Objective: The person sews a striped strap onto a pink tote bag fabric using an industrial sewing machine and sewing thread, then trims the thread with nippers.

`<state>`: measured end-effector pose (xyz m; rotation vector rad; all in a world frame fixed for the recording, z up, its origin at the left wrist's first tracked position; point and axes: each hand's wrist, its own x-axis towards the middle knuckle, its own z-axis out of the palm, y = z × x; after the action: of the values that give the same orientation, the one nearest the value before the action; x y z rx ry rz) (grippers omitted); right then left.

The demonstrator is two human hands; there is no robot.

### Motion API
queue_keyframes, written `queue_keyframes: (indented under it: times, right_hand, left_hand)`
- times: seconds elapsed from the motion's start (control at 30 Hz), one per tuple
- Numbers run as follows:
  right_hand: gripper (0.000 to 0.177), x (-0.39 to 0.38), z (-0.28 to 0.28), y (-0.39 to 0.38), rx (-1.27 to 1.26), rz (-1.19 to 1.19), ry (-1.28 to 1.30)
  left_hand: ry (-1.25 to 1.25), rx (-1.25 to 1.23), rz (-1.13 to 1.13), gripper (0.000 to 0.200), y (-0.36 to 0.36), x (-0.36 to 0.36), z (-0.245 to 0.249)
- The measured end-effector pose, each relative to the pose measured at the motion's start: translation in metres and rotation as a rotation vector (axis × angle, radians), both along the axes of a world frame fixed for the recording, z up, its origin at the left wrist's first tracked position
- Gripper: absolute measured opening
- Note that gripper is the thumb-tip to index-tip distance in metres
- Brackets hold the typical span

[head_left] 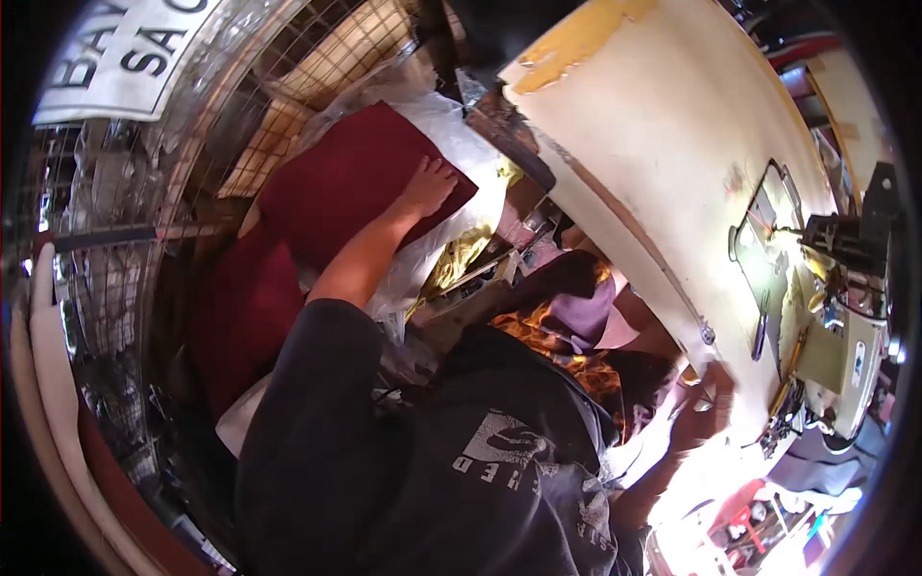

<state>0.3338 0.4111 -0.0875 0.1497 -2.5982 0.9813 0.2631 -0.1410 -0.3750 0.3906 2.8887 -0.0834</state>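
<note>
My left hand [429,188] lies palm down on a folded dark red cloth [336,182], its fingers stretched out and slightly apart. The cloth rests over clear plastic wrapping [485,158], and more dark red fabric [245,317] hangs below it. At the near edge of a worn cream tabletop [663,115], my right hand [709,389] has its fingers curled. Something small and shiny shows by those fingers, but glare hides its kind.
A sewing machine [850,278] stands at the right, beside a metal plate [768,226] set in the tabletop. Wire mesh [331,58] and a lettered white sign [134,58] are at upper left. Yellow plastic [461,257] and scraps lie below the tabletop's edge.
</note>
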Motion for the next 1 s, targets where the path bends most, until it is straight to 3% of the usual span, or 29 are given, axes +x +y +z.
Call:
queue_keyframes:
  times: [0.03,0.07,0.17,0.27,0.37,0.43,0.47,0.5,0.53,0.57,0.6,0.63,0.67,0.7,0.77,0.8,0.87,0.93,1.0]
  right_hand:
    - [0.021,-0.017,0.013,0.022,0.228,-0.086,0.086]
    - [0.023,-0.036,0.031,0.039,0.459,-0.169,0.166]
    - [0.027,-0.077,0.035,0.058,0.494,-0.207,0.149]
    - [0.028,-0.096,0.016,0.079,0.488,-0.187,0.094]
    - [0.028,-0.1,0.0,0.099,0.409,-0.212,0.041]
    - [0.028,-0.097,-0.009,0.109,0.377,-0.231,0.054]
    - [0.029,-0.095,-0.015,0.117,0.362,-0.249,0.063]
    - [0.029,-0.096,-0.023,0.132,0.379,-0.284,0.05]
    - [0.029,-0.093,-0.03,0.15,0.408,-0.341,0.043]
    - [0.031,-0.09,-0.043,0.162,0.174,-0.364,0.06]
    - [0.033,-0.087,-0.048,0.174,0.166,-0.431,0.021]
    - [0.03,-0.082,-0.031,0.158,0.352,-0.505,0.009]
    - [0.028,-0.08,-0.014,0.143,0.603,-0.474,0.108]
    - [0.028,-0.081,-0.006,0.125,0.622,-0.494,0.219]
    - [0.029,-0.08,0.005,0.099,0.448,-0.429,0.258]
    - [0.03,-0.076,0.024,0.073,0.453,-0.372,0.31]
    - [0.026,-0.068,0.041,0.028,0.299,-0.192,0.254]
    - [0.033,-0.058,0.075,-0.029,-0.442,0.028,-0.351]
    - [0.064,-0.06,0.061,-0.061,-1.012,0.459,-0.577]
  left_hand:
    - [-0.128,-0.044,0.014,0.045,0.001,-0.005,0.012]
    - [-0.083,-0.02,0.014,0.043,0.001,-0.006,0.012]
    - [0.111,0.057,-0.005,0.036,-0.012,0.005,0.009]
    - [-0.017,0.151,0.241,0.027,-0.021,0.02,0.044]
    - [0.595,0.541,0.374,0.027,-0.039,0.055,0.046]
    - [0.534,0.886,0.819,0.029,-0.065,0.076,0.061]
    - [0.559,0.871,0.988,0.031,-0.092,0.086,0.072]
    - [0.673,0.768,0.845,0.032,-0.131,0.099,0.076]
    - [0.72,0.562,0.851,0.033,-0.152,0.106,0.1]
    - [0.655,1.069,1.05,0.035,-0.164,0.099,0.126]
    - [0.686,1.566,1.276,0.038,-0.176,0.092,0.152]
    - [0.649,1.402,1.267,0.039,-0.18,0.089,0.197]
    - [0.694,1.396,1.208,0.038,-0.162,0.08,0.247]
    - [0.74,1.397,1.084,0.038,-0.129,0.07,0.301]
    - [0.763,1.38,0.812,0.037,-0.055,0.055,0.396]
    - [0.674,1.414,0.471,0.038,-0.046,0.053,0.419]
    - [0.569,1.328,0.245,0.029,0.053,0.045,0.471]
    - [0.361,1.29,-0.092,0.024,0.121,0.038,0.487]
    - [-0.062,1.147,-0.588,0.034,0.161,0.021,0.482]
